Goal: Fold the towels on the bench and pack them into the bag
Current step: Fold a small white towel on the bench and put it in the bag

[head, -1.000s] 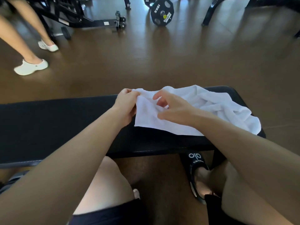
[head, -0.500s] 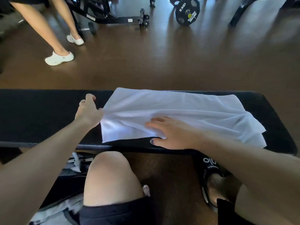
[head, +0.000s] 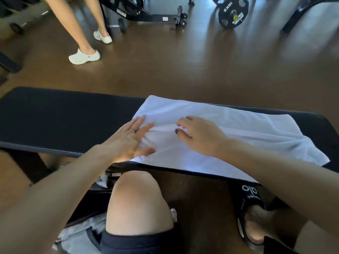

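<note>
A white towel (head: 229, 132) lies spread across the right half of the black padded bench (head: 60, 118), wrinkled at its right end. My left hand (head: 128, 142) presses flat on the towel's left edge, fingers straight. My right hand (head: 200, 136) rests on the towel's middle, fingers loosely bent, holding nothing. Below the bench, left of my knee, a dark bag (head: 86, 233) with white cloth inside shows partly.
Another person's legs in white clogs (head: 84, 56) stand on the brown floor beyond the bench at the left. A black weight plate (head: 233, 12) and dark machine frames (head: 143, 13) stand at the back. My foot in a black slide (head: 251, 213) sits under the bench.
The towel went from bunched in both hands to spread flat on the bench. My left hand moved from the bare bench onto the towel's left edge; the right hand slid farther onto it.
</note>
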A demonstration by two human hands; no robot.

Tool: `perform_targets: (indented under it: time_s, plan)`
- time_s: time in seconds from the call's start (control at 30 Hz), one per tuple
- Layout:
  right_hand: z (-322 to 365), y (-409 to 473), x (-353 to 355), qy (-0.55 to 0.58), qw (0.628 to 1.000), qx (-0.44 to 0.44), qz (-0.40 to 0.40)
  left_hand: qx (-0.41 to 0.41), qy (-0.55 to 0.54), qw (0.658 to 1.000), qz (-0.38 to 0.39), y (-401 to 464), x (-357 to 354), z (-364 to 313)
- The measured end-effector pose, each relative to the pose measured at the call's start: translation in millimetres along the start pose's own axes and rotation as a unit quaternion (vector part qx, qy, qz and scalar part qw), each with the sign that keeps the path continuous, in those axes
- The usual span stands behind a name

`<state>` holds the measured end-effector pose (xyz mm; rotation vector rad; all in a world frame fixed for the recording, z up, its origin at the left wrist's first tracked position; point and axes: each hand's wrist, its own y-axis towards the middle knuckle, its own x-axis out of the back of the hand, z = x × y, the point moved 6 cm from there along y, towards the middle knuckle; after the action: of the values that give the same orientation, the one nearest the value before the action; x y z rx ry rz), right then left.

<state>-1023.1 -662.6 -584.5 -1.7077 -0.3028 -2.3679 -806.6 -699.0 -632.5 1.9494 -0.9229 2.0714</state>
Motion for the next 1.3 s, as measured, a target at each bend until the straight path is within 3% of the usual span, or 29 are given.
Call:
perform_targets:
  time_s: [0.1,0.27,0.37,0.5,0.6,0.7,1.1,1.17,1.3]
  plan:
    - [13.5,29.6,-7.9,0.026,0.999,0.017,-0.012,-0.011,0.022,0.999,0.030,-9.3,-0.3,13.0]
    - [21.3,84.9,-49.6,-0.030,0.994,-0.021,0.106,0.003,0.027,0.999,0.047,-11.9,-0.2,27.3]
    - [27.8,110.4,-65.4,-0.071,0.990,0.000,0.120,0.026,0.008,0.999,0.045,-12.8,-3.3,43.0]
    - [43.9,145.8,-64.0,-0.060,0.997,0.030,-0.024,0.064,-0.030,0.997,0.032,-16.1,-2.1,69.6]
    - [66.2,172.0,-61.2,-0.026,0.991,0.051,-0.119,0.059,-0.084,0.993,-0.066,-10.6,11.1,80.3]
    - [87.4,190.2,-75.7,-0.049,0.994,0.078,-0.064,0.076,-0.049,0.990,-0.107,0.4,12.7,91.3]
    - [104.8,234.5,-105.9,-0.057,0.986,0.086,0.133,0.137,-0.057,0.988,-0.036,5.4,-0.6,119.3]
    - [105.5,237.6,-97.8,-0.033,0.987,0.087,0.133,0.168,-0.058,0.984,-0.032,2.4,-0.8,118.0]
    - [75.7,208.2,-47.9,0.009,0.998,0.054,0.036,0.194,-0.053,0.979,-0.046,3.8,13.3,98.6]
